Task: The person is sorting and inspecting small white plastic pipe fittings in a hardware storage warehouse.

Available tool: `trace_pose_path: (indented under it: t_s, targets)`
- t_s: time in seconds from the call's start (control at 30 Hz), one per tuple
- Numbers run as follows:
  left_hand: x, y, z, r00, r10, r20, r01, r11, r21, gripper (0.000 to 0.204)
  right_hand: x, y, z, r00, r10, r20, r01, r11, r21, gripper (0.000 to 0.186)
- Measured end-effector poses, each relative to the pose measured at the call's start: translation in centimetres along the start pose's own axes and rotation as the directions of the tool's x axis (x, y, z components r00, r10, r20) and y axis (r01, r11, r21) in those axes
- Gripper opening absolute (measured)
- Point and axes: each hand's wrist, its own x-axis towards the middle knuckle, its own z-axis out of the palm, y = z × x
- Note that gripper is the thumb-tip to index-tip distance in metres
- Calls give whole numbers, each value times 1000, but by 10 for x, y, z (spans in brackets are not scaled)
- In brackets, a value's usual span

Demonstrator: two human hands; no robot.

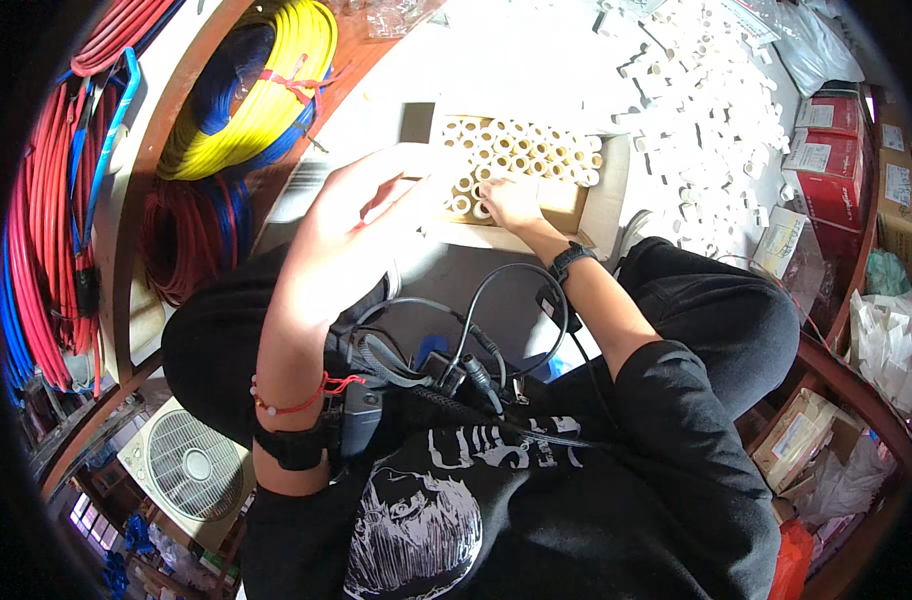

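An open cardboard box (608, 195) in front of me holds several short white tubes (519, 145), standing on end in tight rows with their round holes facing up. My right hand (514, 202) reaches into the box's near part, fingers pinched at a short white tube by the edge of the rows. My left hand (371, 205) hovers over the box's left side, its fingers and thumb curved toward each other. Strong light washes out the left fingertips, so what lies between them is hidden. Bare cardboard shows inside the box to the right of my right hand.
Many loose white tubes (691, 130) lie scattered at the far right. Coils of yellow cable (301, 70) and red cable (51, 240) stand at left. Red boxes (826, 165) are stacked at right. A fan (191, 465) sits lower left; black cables (476, 330) cross my lap.
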Motion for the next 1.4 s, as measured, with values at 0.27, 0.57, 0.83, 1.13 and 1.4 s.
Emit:
trace_pose_path:
  t_s: [0.27, 0.57, 0.83, 1.13, 1.4]
  targets:
    - [2, -1, 1, 1000, -8, -4, 8, 1000, 28, 21, 2, -6, 4, 999, 51, -14, -49, 989, 139, 11]
    - [1, 1, 1, 1000, 2, 17, -2, 1000, 27, 22, -3, -10, -13, 953, 268, 142, -268, 963, -24, 32]
    - [1, -7, 0, 1000, 19, -8, -20, 994, -110, 20, 0, -7, 5, 803, 474, 362, -554, 817, 159, 33]
    - [1, -4, -1, 1000, 15, -11, -16, 998, -59, 19, 3, 3, 17, 703, 408, 582, -703, 517, 487, 29]
    - [1, -5, 0, 1000, -12, -25, 10, 996, -87, 19, 3, 3, 18, 676, 425, 603, -730, 498, 468, 32]
